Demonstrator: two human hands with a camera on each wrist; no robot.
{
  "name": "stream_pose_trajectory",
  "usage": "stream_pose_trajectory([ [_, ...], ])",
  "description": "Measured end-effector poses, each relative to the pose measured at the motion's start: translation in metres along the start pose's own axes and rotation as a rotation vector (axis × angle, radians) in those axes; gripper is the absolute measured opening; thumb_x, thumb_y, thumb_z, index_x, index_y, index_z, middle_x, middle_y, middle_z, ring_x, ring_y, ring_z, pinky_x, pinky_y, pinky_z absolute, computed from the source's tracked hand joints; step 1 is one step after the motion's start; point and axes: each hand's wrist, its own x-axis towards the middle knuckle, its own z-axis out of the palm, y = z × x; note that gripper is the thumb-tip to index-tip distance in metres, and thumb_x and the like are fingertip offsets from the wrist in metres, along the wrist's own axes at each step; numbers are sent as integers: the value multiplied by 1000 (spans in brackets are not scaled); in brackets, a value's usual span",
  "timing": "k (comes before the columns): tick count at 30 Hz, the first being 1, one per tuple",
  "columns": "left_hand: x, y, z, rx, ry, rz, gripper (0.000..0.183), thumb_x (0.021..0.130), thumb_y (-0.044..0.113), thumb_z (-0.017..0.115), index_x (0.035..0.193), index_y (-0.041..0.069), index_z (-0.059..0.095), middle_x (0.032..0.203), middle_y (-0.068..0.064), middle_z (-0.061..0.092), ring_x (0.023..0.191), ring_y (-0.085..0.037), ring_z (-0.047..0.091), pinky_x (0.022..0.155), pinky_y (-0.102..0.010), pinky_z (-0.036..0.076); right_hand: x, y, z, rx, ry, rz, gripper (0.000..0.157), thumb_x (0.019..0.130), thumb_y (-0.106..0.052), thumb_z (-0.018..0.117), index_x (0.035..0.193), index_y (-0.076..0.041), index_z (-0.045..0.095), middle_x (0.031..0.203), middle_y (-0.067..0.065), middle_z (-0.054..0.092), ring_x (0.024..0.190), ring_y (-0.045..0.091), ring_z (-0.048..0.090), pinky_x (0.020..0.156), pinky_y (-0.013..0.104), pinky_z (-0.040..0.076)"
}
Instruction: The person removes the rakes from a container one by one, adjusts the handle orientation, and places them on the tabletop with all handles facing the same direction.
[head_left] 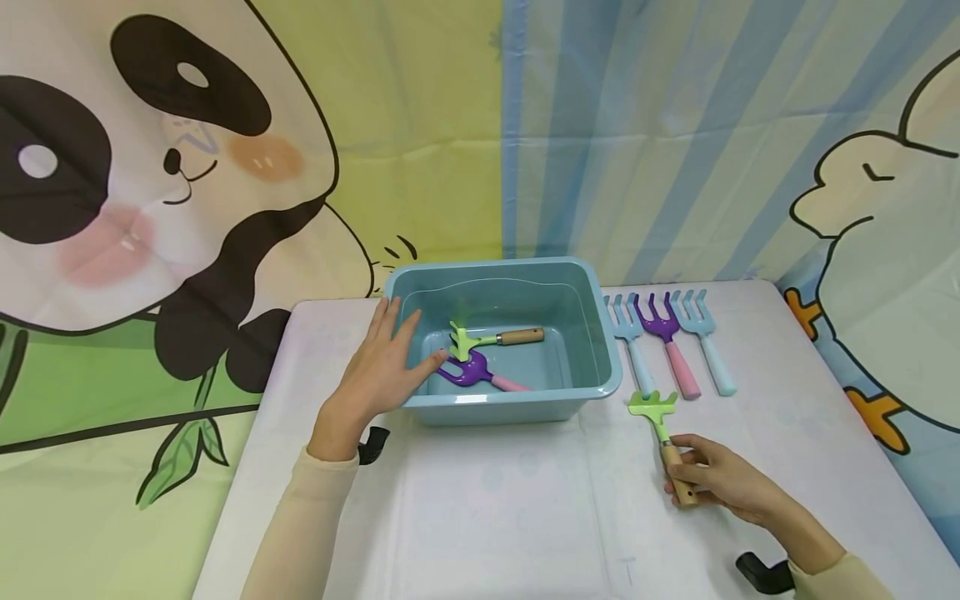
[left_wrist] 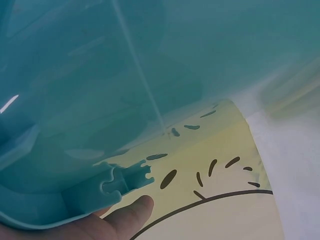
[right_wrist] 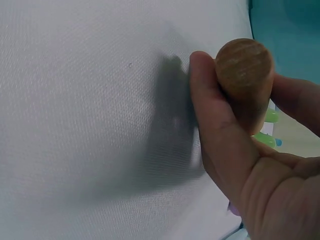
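Note:
My right hand (head_left: 723, 479) grips the wooden handle (right_wrist: 247, 75) of a small hand rake with a light green head (head_left: 652, 406), prongs pointing away. That hand is low over the white table, right of a blue plastic tub (head_left: 495, 408). My left hand (head_left: 384, 367) rests on the tub's left rim near the front corner, fingers spread and mostly straight. In the left wrist view, one finger (left_wrist: 132, 215) shows beside the rim's corner (left_wrist: 107, 187). Inside the tub lie another green rake (head_left: 517, 336) with a wooden handle and a purple fork (head_left: 468, 371) with a pink handle.
Right of the tub, a blue rake (head_left: 637, 358), a purple fork with a pink handle (head_left: 681, 367) and another blue rake (head_left: 712, 350) lie side by side. The white table (head_left: 495, 517) backs onto a cartoon-printed cloth (head_left: 420, 125).

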Motion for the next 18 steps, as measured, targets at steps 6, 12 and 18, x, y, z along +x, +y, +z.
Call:
stream_pose_trajectory([
  [6, 0, 0, 0, -1, 1, -1, 99, 91, 79, 37, 158, 8, 29, 166, -17, 3, 151, -29, -11, 115, -60, 19, -3, -6, 1, -86, 18, 0, 67, 102, -12, 58, 147, 18, 16, 112, 26, 50, 93, 33, 65, 74, 47, 58],
  [12, -1, 1, -1, -4, 1, 0, 98, 91, 79, 38, 158, 7, 30, 166, -18, 4, 151, -29, -11, 115, -59, 19, -6, -13, 2, -205, 74, 26, 63, 101, -17, 61, 144, 16, 29, 117, 22, 54, 95, 29, 60, 75, 46, 56],
  [18, -1, 1, -1, -4, -1, 5, 97, 92, 78, 38, 158, 7, 30, 166, -18, 4, 151, -27, -12, 115, -59, 18, -7, -17, 2, -246, 81, 39, 60, 102, -20, 61, 141, 17, 36, 117, 22, 55, 96, 29, 58, 76, 47, 57],
])
